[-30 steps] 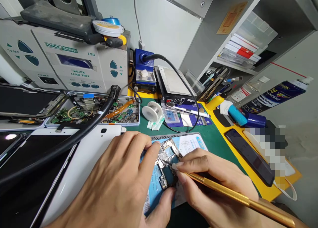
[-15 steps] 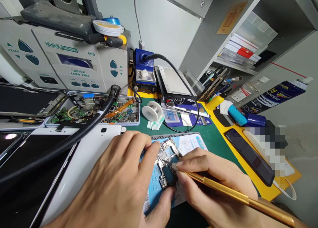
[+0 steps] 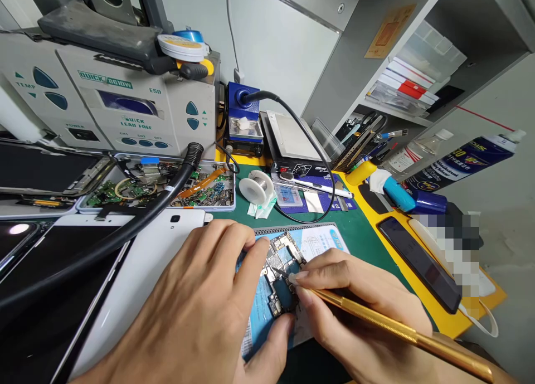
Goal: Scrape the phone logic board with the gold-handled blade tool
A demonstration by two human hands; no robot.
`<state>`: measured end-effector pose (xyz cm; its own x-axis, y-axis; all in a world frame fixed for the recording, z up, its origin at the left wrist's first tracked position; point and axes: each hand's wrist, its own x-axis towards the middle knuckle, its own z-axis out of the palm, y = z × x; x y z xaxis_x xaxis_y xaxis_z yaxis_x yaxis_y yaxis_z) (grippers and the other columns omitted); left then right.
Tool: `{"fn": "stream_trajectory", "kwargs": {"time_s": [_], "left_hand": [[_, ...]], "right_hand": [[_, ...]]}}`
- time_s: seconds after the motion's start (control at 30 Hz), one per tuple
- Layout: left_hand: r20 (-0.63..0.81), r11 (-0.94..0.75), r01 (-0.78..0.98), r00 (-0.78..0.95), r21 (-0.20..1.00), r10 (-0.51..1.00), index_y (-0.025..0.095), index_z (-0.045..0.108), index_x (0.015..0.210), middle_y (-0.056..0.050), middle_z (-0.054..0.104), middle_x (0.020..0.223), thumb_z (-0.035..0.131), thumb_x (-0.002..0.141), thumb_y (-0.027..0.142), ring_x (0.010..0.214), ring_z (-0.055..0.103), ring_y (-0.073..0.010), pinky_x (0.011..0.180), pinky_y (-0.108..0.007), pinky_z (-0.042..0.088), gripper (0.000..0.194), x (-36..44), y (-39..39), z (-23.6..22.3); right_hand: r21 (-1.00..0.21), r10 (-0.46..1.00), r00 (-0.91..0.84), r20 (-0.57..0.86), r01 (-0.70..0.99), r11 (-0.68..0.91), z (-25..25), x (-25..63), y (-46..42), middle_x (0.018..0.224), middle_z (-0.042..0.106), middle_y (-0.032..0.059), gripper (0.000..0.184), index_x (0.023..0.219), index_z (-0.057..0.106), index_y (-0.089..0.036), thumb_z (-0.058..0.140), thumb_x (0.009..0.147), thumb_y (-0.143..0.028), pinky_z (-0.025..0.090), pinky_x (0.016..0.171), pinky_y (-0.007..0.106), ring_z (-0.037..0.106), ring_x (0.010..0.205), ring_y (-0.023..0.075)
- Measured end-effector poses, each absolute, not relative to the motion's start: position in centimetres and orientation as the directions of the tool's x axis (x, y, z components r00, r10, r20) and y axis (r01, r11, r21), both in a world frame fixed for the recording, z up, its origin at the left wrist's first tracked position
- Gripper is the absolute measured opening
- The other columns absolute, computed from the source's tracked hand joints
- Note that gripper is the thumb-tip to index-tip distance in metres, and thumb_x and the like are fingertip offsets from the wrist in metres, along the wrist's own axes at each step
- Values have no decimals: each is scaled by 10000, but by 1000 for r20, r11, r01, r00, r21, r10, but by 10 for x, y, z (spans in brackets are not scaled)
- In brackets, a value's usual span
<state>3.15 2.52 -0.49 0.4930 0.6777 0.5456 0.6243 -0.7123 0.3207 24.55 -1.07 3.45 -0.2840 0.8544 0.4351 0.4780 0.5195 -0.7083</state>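
Almost nothing moved since before. Left hand [image 3: 200, 311] still pins small board [image 3: 279, 278]; right hand [image 3: 355, 311] still pinches gold tool [image 3: 401, 334], tip on board.

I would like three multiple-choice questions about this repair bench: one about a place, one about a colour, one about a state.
1. Where does the solder spool lie?
A. on the green mat
B. on the shelf
C. inside the parts tray

2. What colour is the tool handle in the right hand?
A. black
B. gold
C. white

3. How does the left hand meet the circuit board?
A. hovers apart
B. lifts it high
C. fingers pressed on it

Answers: 1 A, green mat shows around the spool; 2 B, the handle shines gold; 3 C, finger and thumb touch the board's edges.
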Motion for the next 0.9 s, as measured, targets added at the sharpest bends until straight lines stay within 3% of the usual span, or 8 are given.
{"fn": "stream_trajectory", "kwargs": {"time_s": [0.27,0.47,0.9], "left_hand": [[531,-704,633,495,322,688,208,630,1179,-81,579,1107,624,874,358,992,564,-313,753,-486,501,340,31,22,-6],[540,-709,631,495,315,681,204,628,1172,-83,583,1112,635,862,336,996,567,-309,761,-480,505,337,31,24,-4],[526,-700,635,493,327,693,211,628,1195,-83,590,1110,655,849,344,995,575,-314,757,-482,510,372,31,25,-3]], "right_hand": [[-683,839,-291,460,488,544,33,246,-10,897,785,47,247,1049,747,-155,687,905,37,657,755,151,778,778,117],[-676,840,-298,452,500,541,36,245,-9,881,794,51,267,1056,750,-191,683,906,19,673,661,198,775,720,151],[-687,846,-273,457,497,531,36,244,-8,875,777,41,250,1028,738,-188,695,893,18,666,695,181,763,714,138]]}}
